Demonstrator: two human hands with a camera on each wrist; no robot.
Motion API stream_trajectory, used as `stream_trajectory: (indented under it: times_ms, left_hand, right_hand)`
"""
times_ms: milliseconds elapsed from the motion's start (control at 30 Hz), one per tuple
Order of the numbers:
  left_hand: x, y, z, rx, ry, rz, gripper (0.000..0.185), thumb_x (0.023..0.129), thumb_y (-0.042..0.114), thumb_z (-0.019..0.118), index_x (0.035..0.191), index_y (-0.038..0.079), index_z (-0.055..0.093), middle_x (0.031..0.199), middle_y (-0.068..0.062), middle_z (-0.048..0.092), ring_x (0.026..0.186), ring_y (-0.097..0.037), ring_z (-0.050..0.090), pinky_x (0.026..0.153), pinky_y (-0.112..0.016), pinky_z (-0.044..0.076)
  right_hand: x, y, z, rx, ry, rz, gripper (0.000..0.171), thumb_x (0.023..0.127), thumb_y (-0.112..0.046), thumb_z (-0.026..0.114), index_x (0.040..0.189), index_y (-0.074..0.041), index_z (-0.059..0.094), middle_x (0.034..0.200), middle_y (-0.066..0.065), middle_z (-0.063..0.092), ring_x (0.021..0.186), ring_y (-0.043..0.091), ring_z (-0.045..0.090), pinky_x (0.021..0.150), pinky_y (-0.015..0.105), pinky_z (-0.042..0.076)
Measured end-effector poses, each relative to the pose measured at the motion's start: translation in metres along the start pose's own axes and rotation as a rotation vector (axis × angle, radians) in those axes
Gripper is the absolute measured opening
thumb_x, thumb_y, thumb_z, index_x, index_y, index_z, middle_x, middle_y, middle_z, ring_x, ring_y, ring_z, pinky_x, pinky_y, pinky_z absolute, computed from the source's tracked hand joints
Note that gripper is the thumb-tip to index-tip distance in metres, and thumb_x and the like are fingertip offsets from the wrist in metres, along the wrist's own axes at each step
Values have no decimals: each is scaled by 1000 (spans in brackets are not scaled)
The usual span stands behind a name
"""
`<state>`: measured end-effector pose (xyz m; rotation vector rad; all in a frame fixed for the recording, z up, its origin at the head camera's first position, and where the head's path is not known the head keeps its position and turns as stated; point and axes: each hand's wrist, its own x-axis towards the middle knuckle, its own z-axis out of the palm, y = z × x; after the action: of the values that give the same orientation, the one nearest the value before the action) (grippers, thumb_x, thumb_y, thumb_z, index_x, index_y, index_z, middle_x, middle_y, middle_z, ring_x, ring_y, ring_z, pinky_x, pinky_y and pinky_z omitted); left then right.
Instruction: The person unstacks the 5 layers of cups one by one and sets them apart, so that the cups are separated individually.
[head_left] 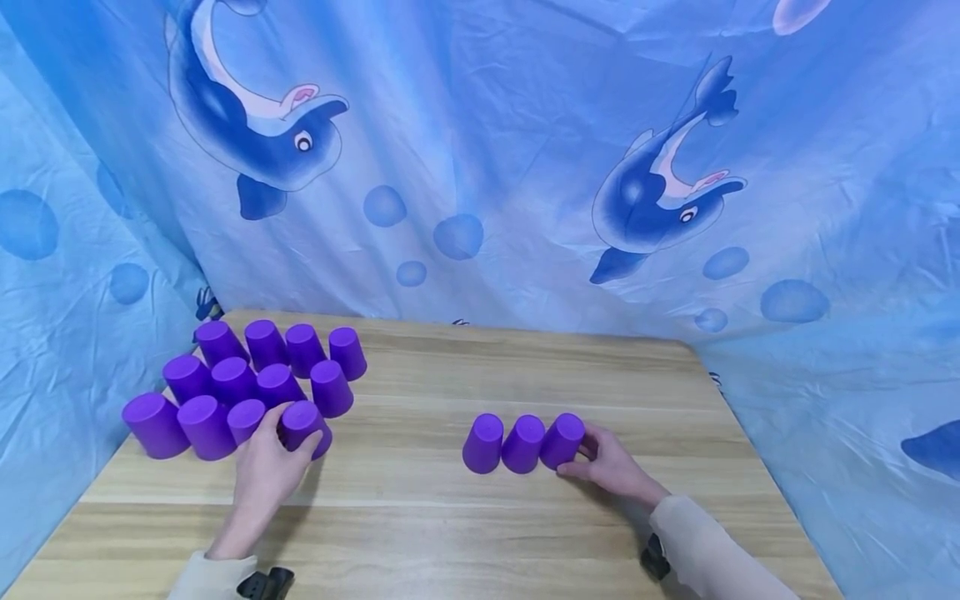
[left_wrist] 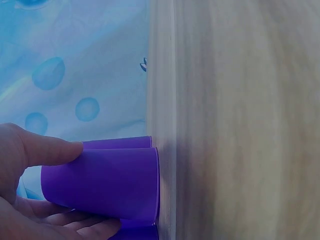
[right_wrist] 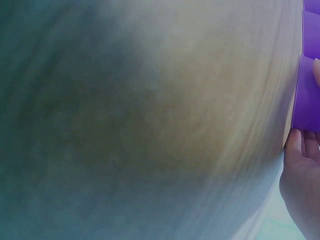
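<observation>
left hand (left_wrist: 30, 200) grips purple cup (left_wrist: 105, 185) | cup rim on wooden table (left_wrist: 240, 120)

Head view bright, even, soft light; only faint shadows under my hands on the counter (head_left: 465, 517). No glare. Wide-angle bend at the edges: the curtain (head_left: 480, 150) bows. My left wrist view is fairly sharp on the cup (left_wrist: 105, 182), counter grain soft. My right wrist view is badly blurred, dark and murky across the left, cups (right_wrist: 309, 95) cut off at the right edge.
</observation>
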<state>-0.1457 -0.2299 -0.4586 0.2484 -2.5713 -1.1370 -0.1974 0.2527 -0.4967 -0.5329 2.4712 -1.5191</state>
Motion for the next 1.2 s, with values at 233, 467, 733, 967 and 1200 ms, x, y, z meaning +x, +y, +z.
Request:
stream_trajectory:
  times_ms: [233,467,733,967,1200]
  left_hand:
    - [1,0,-1,13,7,2,57,84,16,73,130,-4,46,120,-29,54,111,-48,49,93,-60,38]
    - [2,0,-1,20,25,30,57,83,16,73,129,-5,47,119,-30,55,110,-49,50,91,-60,39]
    - [3,7,-6,9,63,59,67,81,22,76,134,-5,45,123,-30,54,110,-50,50,91,-61,39]
    - [5,18,-11,-19,118,108,65,81,25,77,133,-3,50,126,-26,56,115,-43,52,96,-54,40]
    - [2,33,-12,-22,159,183,60,80,23,78,130,-1,54,113,-21,63,93,-37,60,79,-48,46]
  right_hand:
    - [1,-2,0,8,5,-6,60,72,-6,83,126,-7,55,119,6,61,115,23,56,101,33,41]
    - [1,-2,0,13,7,-9,59,72,-7,83,125,-6,55,118,5,62,114,22,56,100,32,41]
    - [1,0,-1,10,8,-31,59,73,-8,83,124,-4,55,117,7,62,113,24,57,100,33,42]
    - [0,1,-1,11,5,-56,57,74,-7,82,124,-2,56,117,9,62,112,26,57,99,35,43]
    - [1,0,0,6,-3,-26,57,73,-8,83,123,-6,57,117,5,62,113,22,57,99,31,42]
